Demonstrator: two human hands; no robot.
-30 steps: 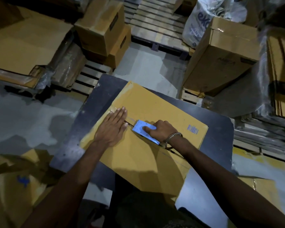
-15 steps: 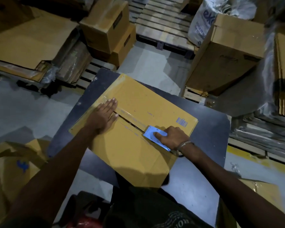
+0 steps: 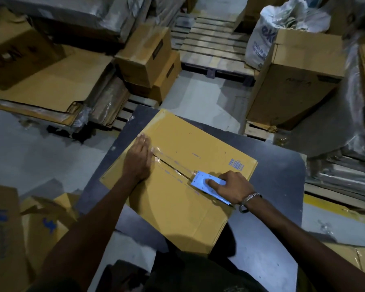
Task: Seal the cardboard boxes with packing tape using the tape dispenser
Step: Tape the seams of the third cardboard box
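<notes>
The cardboard box is a flat-topped yellowish-brown one with a small blue barcode print near its far right corner, sitting at an angle on the dark worktop. Its centre seam runs diagonally, and a shiny strip of clear packing tape covers it from the left hand over to the dispenser. The left hand lies flat, fingers straight, pressing on the tape's start near the box's left edge. The right hand grips the light blue tape dispenser, forefinger stretched along its top, with the tool down on the seam close to the box's right edge.

Room-wise, the box's near corner hangs just past the worktop's near edge. There's bare worktop to the right of the box and a strip along the far side. Grey floor lies open beyond, with stacked boxes and a wooden pallet well apart from the worktop.
</notes>
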